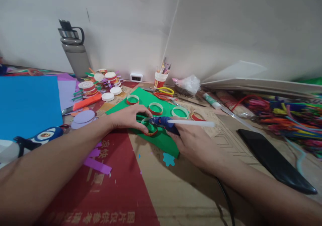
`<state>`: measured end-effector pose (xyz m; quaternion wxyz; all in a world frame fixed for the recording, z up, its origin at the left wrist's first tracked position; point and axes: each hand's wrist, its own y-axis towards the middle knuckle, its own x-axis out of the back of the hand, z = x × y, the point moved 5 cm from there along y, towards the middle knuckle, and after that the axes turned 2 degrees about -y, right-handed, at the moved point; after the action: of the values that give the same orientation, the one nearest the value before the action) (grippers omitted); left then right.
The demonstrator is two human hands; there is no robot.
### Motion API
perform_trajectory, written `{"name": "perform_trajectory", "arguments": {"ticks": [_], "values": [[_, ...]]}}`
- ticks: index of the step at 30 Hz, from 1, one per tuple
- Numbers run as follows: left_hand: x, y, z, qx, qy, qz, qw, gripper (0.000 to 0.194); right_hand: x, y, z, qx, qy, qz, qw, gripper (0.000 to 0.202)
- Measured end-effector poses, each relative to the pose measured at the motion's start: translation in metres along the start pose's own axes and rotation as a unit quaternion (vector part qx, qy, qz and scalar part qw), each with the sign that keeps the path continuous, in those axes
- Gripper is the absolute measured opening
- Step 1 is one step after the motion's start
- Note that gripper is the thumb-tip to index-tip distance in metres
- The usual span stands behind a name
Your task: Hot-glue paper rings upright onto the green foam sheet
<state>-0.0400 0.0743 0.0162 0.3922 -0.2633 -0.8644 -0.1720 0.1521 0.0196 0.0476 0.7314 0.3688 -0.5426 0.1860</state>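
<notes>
My right hand is closed round a blue hot glue gun, with a white glue stick jutting from its back. The gun's nozzle is over a red-and-white paper ring, close to its rim. Thumb and fingers of my left hand grip that ring from the left. Beneath it lies a green paper sheet. More such rings stand behind: one at the left, one in the middle, one at the right. A further ring sits beside the sheet.
Scissors and a cup of pens are at the back. At left are a water bottle, an orange cutter and blue paper. A black phone-like slab and pipe cleaners lie right. A black cord trails below my right arm.
</notes>
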Motion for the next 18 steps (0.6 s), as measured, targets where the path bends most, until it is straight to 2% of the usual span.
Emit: {"name": "perform_trajectory", "arguments": {"ticks": [7, 12, 18], "values": [[0.000, -0.001, 0.001, 0.007, 0.001, -0.005, 1.000, 0.053, -0.005, -0.002, -0.005, -0.008, 0.014, -0.009, 1.000, 0.023], [0.001, 0.000, 0.001, 0.012, -0.009, 0.002, 1.000, 0.053, -0.010, -0.001, -0.006, -0.042, 0.036, 0.009, 0.998, 0.021], [0.000, 0.000, 0.000, 0.012, -0.006, 0.002, 1.000, 0.054, -0.010, 0.000, -0.005, -0.041, 0.087, 0.020, 0.995, 0.022]]}}
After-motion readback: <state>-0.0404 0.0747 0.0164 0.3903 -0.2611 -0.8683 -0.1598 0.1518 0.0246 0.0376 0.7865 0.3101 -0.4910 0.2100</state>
